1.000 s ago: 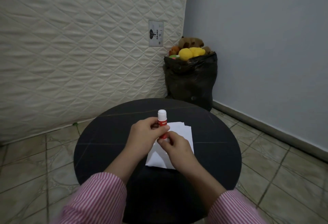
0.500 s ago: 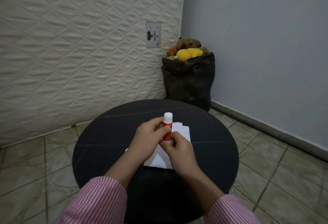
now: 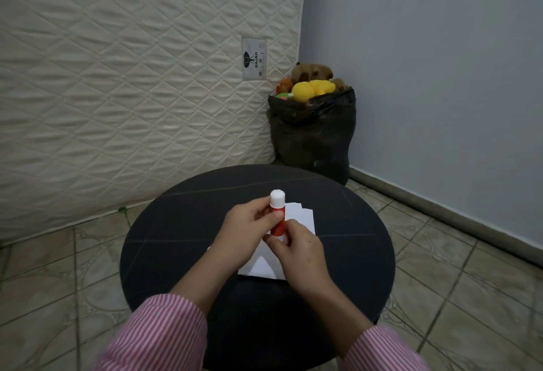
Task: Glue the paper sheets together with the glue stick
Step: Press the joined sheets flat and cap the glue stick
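Note:
A red glue stick [image 3: 277, 221] with a white cap stands upright above the round black table [image 3: 176, 241]. My left hand [image 3: 244, 234] grips its upper body just under the cap. My right hand [image 3: 296, 253] pinches its lower end from the right. White paper sheets [image 3: 299, 217] lie on the table under both hands, partly hidden by them; a corner shows below my right hand. The cap is still on the stick.
A quilted mattress [image 3: 132, 91] leans against the wall on the left. A black bag [image 3: 311, 135] stuffed with plush toys stands in the corner behind the table. Tiled floor [image 3: 440, 267] surrounds the table.
Both hands have kept hold of the glue stick above the paper, and the grip looks much the same. The camera view has shifted a little.

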